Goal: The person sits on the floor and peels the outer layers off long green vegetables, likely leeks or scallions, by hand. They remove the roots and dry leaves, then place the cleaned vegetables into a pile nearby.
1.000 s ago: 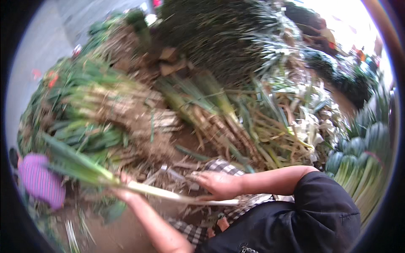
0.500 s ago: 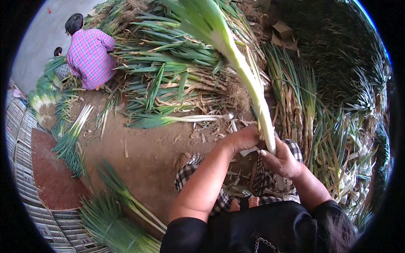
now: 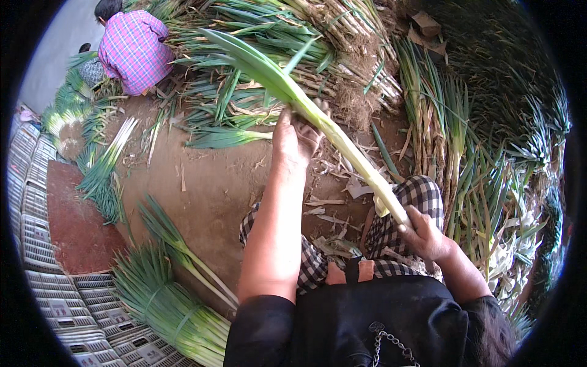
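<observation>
Holding a leek (image 3: pixel 351 150) slantwise across both hands, above littered ground (image 3: pixel 214 168) and a checked trouser leg (image 3: pixel 423 197)
The right hand (image 3: pixel 425 235) is pinching its pale base; the left hand (image 3: pixel 293 140) is touching the stalk below the leaves, how tightly I cannot tell; if that left support is proving slack, the leafy top could be sagging and bending the stalk

A: Left hand (image 3: pixel 298 136)?
B: It's curling around the leek (image 3: pixel 362 166) toward its leafy end; left forearm (image 3: pixel 276 220) is reaching out.
A: Right hand (image 3: pixel 426 235)?
B: It's gripping the leek's pale end; right forearm (image 3: pixel 460 267) is slanting in.
</observation>
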`<state>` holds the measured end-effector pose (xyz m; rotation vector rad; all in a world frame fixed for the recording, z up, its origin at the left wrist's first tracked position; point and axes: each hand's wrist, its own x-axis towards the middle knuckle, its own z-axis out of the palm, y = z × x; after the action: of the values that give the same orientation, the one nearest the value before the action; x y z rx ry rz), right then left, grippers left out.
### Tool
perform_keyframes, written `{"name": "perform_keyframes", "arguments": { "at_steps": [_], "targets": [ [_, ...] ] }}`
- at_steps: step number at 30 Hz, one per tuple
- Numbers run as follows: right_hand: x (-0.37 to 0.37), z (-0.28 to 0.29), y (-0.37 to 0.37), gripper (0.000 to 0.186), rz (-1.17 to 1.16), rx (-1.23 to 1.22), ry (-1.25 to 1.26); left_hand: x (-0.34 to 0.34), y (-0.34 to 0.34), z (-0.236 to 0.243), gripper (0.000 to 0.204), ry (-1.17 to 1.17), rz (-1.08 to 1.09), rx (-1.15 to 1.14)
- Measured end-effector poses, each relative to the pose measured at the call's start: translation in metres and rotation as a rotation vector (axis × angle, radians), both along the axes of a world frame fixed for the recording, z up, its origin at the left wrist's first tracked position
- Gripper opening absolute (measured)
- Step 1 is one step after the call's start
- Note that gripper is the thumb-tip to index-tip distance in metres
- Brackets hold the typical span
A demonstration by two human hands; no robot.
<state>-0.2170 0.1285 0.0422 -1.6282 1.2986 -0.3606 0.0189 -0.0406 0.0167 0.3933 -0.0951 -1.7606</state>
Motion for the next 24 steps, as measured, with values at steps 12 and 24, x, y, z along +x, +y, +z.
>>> {"name": "perform_keyframes", "arguments": {
  "at_steps": [12, 24],
  "targets": [
    [0.062, 0.049, -0.099, 0.045, -0.117, -0.819, -0.029, -0.026, 0.019, 0.01, 0.036, -0.198, -0.008, -0.299],
    [0.084, 0.023, -0.111, 0.016, -0.267, -0.566, -0.09, 0.004, 0.004, 0.02, 0.049, -0.523, 0.247, -0.048]
  ]
}}
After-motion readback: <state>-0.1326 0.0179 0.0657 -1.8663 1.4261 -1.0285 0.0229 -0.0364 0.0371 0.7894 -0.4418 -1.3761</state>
